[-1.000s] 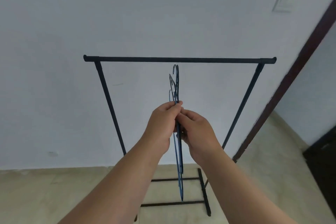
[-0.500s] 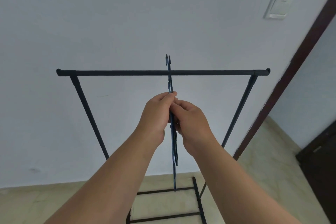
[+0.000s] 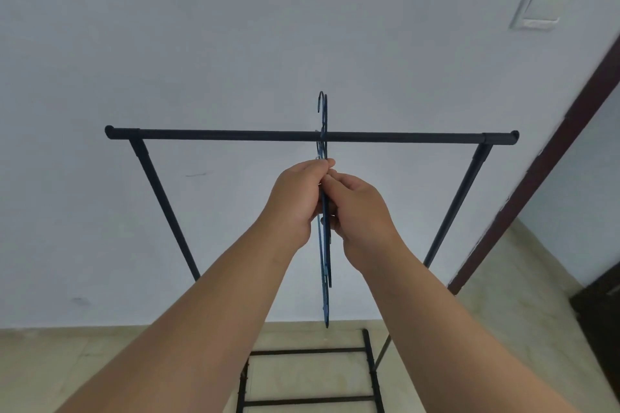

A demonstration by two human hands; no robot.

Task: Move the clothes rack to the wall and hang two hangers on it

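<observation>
A black clothes rack (image 3: 235,135) stands against the white wall, its top bar running level across the view. Thin blue hangers (image 3: 324,265) are held edge-on in front of the bar's middle. Their hooks (image 3: 322,104) rise above the bar. My left hand (image 3: 295,201) and my right hand (image 3: 359,211) pinch the hangers together just below the bar, one on each side. How many hangers are in the bunch is hard to tell, since they overlap.
The rack's base bars (image 3: 308,352) lie on the beige tiled floor. A dark door frame (image 3: 543,157) runs up the right side, with a dark cabinet (image 3: 600,312) beyond it. A wall switch (image 3: 540,3) sits high on the right.
Both hands have lifted the hangers from below the bar, so the hooks now stand above it. My view has tilted up and the rack looks closer.
</observation>
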